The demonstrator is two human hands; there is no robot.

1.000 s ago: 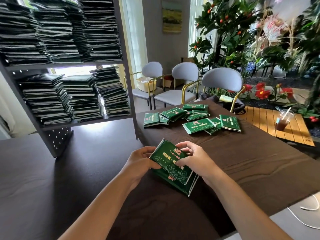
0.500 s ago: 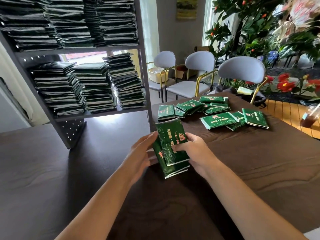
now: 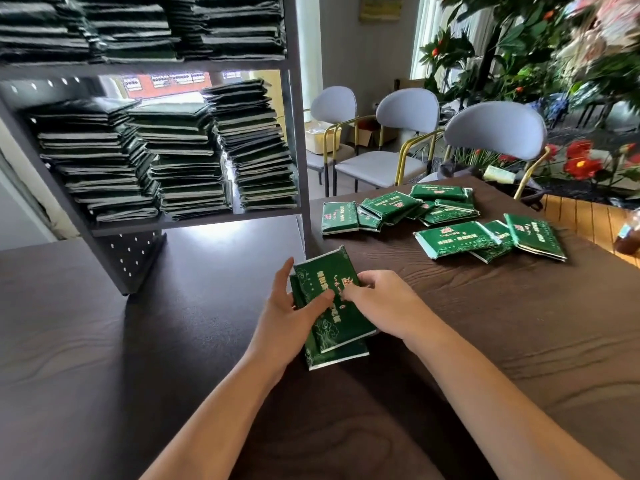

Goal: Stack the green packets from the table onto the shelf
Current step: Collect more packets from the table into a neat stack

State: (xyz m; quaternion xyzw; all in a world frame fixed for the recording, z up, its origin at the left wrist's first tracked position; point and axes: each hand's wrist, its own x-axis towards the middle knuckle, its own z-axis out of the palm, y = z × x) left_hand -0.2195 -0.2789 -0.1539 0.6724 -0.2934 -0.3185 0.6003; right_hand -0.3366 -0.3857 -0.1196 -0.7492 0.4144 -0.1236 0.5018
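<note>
The person is holding a small stack of green packets point(image 3: 332, 306) just in front of the shelf point(image 3: 298, 133), low over the table point(image 3: 519, 323). The left hand point(image 3: 287, 317) is gripping the stack's left edge, thumb lying across the top; the right hand point(image 3: 377, 306) is curling round its right side, fingertips pressing the top packet

I am seeing glossy dark-green foil packets point(image 3: 330, 306) showing gold lettering and pale swirl patterns, lying on a dark-brown wood-grain table point(image 3: 485, 323). Far left, a grey metal shelf point(image 3: 294, 133) is bearing near-black stacks. Far right, pale lavender chairs point(image 3: 491, 131) are showing gold frames.
</note>
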